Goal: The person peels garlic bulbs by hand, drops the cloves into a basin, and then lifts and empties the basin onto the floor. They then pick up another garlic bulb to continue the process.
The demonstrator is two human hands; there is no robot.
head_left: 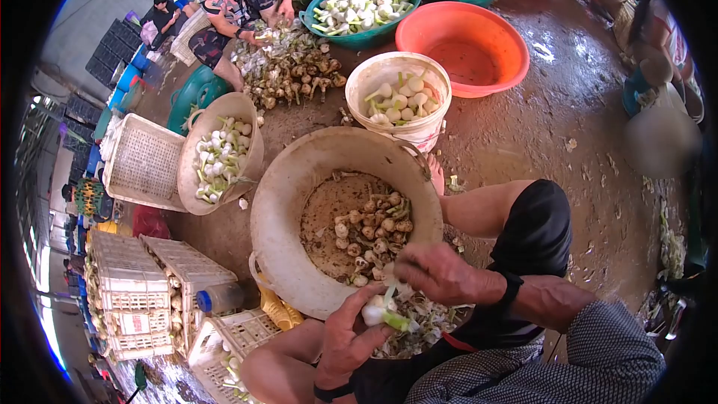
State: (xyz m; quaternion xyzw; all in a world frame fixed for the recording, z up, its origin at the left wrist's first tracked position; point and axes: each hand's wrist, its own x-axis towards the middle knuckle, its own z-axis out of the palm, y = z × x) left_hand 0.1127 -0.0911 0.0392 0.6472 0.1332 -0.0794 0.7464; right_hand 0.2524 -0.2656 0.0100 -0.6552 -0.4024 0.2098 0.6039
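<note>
Holding garlic (374,313), tub rim (259,213) near, floor (523,138) beyond

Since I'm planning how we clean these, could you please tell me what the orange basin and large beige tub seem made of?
Orange basin: probably smooth plastic, given its even colour and sheen. Large beige tub: thick plastic or rubber, unclear which; surface matte, stained.

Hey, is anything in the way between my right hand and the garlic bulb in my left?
Only a thin pale strip shows between your right hand and the garlic bulb; I cannot tell whether it is stem or skin. Nothing else visible stands between them; your left hand leaves that side uncovered.
</note>
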